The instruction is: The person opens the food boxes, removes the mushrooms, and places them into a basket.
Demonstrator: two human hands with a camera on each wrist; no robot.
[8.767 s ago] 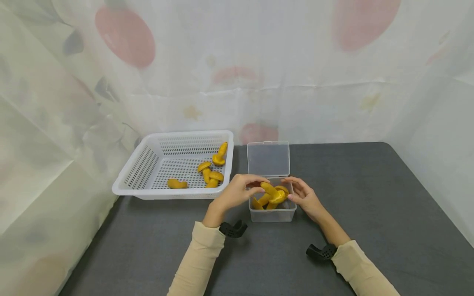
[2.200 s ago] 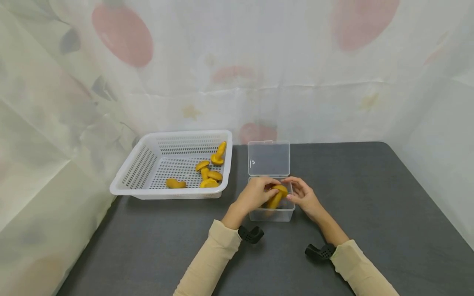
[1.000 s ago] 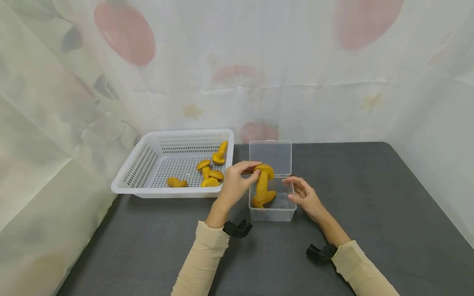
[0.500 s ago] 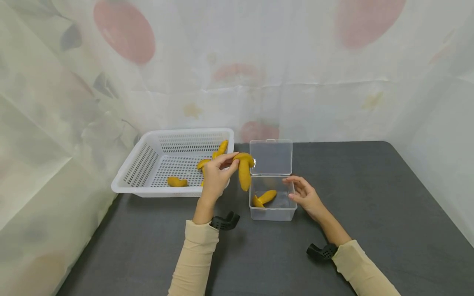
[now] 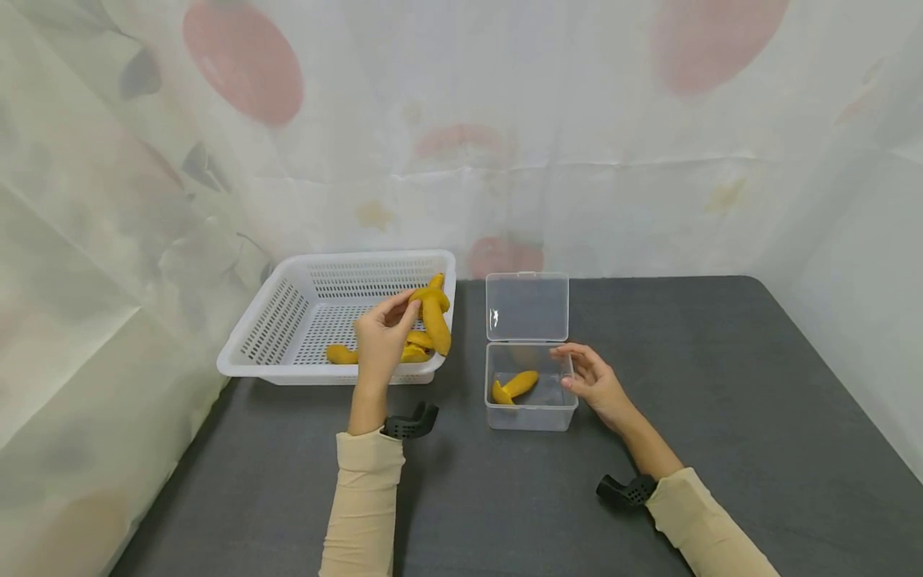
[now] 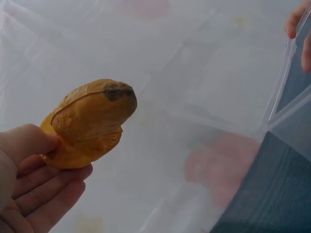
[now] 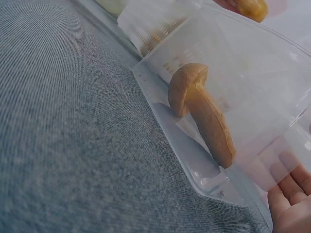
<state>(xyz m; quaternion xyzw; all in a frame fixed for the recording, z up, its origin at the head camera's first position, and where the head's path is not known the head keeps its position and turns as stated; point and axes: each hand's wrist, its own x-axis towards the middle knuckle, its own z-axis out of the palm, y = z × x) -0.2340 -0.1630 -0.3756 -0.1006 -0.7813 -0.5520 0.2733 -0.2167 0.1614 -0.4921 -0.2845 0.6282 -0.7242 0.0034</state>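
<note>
My left hand (image 5: 382, 336) pinches a yellow mushroom (image 5: 435, 320) by its cap, over the right side of the white basket (image 5: 248, 353), stem hanging down. In the left wrist view, the stem end of that mushroom (image 6: 95, 116) has a dark patch. Inside the basket lie several other yellow mushrooms (image 5: 340, 354), some partly hidden by the held one and the hand. A clear plastic box (image 5: 534, 418) stands to the right with one mushroom (image 5: 521, 385) lying in it. My right hand (image 5: 598, 385) holds the box at its right wall, fingers around the rim.
The box's hinged lid (image 5: 528, 308) stands raised at the back. Both things rest on a dark grey table (image 5: 692, 401), whose back edge meets a patterned curtain (image 5: 577, 160). Another curtain (image 5: 94, 320) hangs along the left side.
My left hand has taken the mushroom out of the box and carried it left over the basket. Earlier the box held several mushrooms, and the basket has gained one. The right hand stays put.
</note>
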